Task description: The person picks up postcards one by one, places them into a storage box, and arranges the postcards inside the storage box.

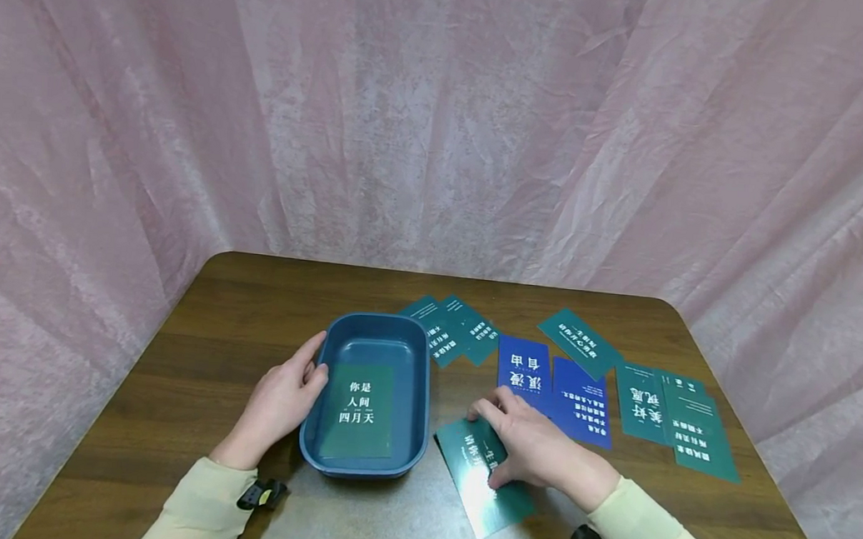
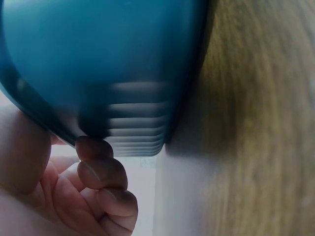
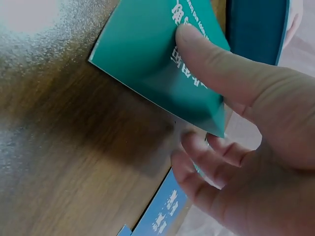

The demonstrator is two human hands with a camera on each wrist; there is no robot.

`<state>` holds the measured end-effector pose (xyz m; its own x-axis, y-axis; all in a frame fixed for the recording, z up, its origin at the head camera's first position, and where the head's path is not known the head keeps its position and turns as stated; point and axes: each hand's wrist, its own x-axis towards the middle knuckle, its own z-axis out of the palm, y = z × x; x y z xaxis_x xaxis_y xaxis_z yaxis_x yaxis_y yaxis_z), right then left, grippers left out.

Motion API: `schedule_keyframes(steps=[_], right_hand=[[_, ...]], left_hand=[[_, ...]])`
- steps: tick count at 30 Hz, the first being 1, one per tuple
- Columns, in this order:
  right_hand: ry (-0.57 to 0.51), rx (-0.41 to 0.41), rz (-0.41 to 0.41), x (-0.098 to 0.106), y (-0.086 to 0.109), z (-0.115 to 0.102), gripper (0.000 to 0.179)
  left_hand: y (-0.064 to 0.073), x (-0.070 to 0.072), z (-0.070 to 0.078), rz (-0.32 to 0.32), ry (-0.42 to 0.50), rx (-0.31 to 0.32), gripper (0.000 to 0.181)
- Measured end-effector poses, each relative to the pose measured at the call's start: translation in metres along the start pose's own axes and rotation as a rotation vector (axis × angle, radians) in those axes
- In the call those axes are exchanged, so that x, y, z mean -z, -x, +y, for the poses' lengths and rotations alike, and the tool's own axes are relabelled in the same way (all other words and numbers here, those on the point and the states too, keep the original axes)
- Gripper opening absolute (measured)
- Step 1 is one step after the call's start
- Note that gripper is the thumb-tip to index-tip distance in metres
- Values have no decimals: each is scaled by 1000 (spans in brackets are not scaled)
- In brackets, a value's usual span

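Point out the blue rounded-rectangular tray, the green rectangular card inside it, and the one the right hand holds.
Blue rounded-rectangular tray (image 1: 375,353): head view, bare floor, far end.
Green rectangular card inside tray (image 1: 358,404): head view, central lettering.
Held green rectangular card (image 3: 140,56): right wrist view, blank green area.

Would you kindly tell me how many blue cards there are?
2: one blue card lies just beyond the right hand, the other to that card's right. More may be hidden underneath.

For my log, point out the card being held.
The green card pinched by the right hand, beside the blue tray; neither hand holds any other card.
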<state>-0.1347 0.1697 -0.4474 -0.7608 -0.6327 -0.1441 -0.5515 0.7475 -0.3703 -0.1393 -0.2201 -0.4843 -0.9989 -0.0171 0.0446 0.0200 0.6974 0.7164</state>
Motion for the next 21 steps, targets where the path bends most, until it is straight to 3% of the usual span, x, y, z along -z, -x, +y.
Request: schedule_keyframes(steps=[5,12,21], right_hand=[[-111,-78,21,3,6,0,68],[-183,-162,72,9,10,4,59],[-154,-63,68,16,12,12,40]], left_hand=[[1,0,0,1,0,-1,62],[1,0,1,-1,4,0,62],[0,0,1,-1,5,4,62]])
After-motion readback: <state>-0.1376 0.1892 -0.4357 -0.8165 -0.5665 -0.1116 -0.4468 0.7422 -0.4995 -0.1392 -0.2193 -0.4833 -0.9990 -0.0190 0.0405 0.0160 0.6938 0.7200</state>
